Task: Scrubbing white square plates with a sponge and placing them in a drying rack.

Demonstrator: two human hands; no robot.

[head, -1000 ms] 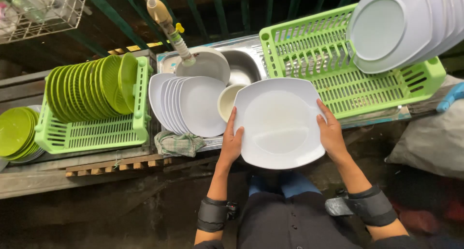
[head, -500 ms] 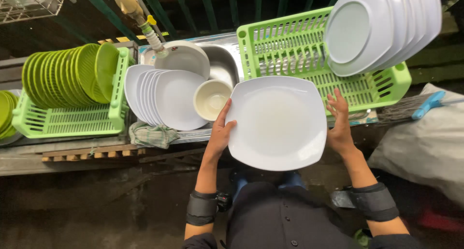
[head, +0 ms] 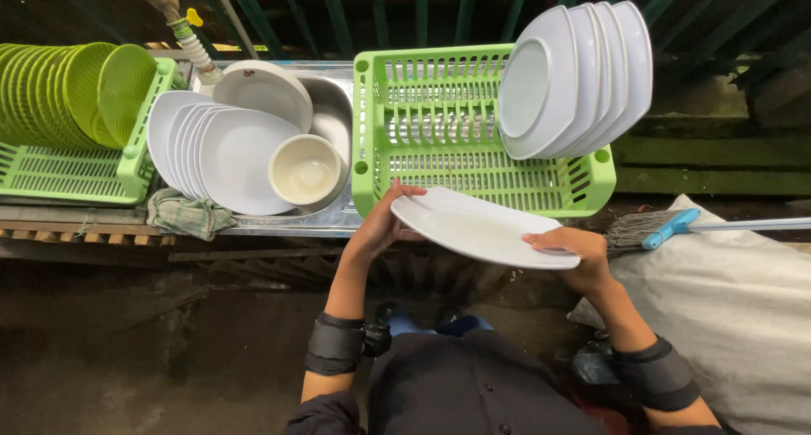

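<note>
I am holding a large white square plate [head: 483,226] level between both hands, just in front of the near wall of a green plastic drying crate [head: 473,122]. My left hand [head: 382,224] is curled around the plate's left corner, thumb over the rim and fingers beneath; my right hand [head: 574,251] is gripping the right edge the same way, thumb on top. Both hands are closed on the plate and carrying nothing else.

Beyond my right hand, a row of white deep plates [head: 583,76] is standing on edge at the crate's far right end, leaning to the right. The slotted floor to their left, straight ahead of the plate, is showing bare. As I judge it, doing this well means keeping a firm pinch on both edges, since the plate looks wet and slick, tipping it upright before it clears the crate wall, and setting it down gently on edge beside the standing row so that nothing knocks.

Beyond my left hand, a steel sink [head: 331,118] is holding a fan of white round plates [head: 221,158] and a cream bowl [head: 306,171]. A crumpled cloth [head: 190,214] is lying at the sink's near edge, and to my far left green plates [head: 76,93] are filling a second crate [head: 63,169]. A broom [head: 676,226] is resting over a white sack [head: 726,308] beside my right arm.
</note>
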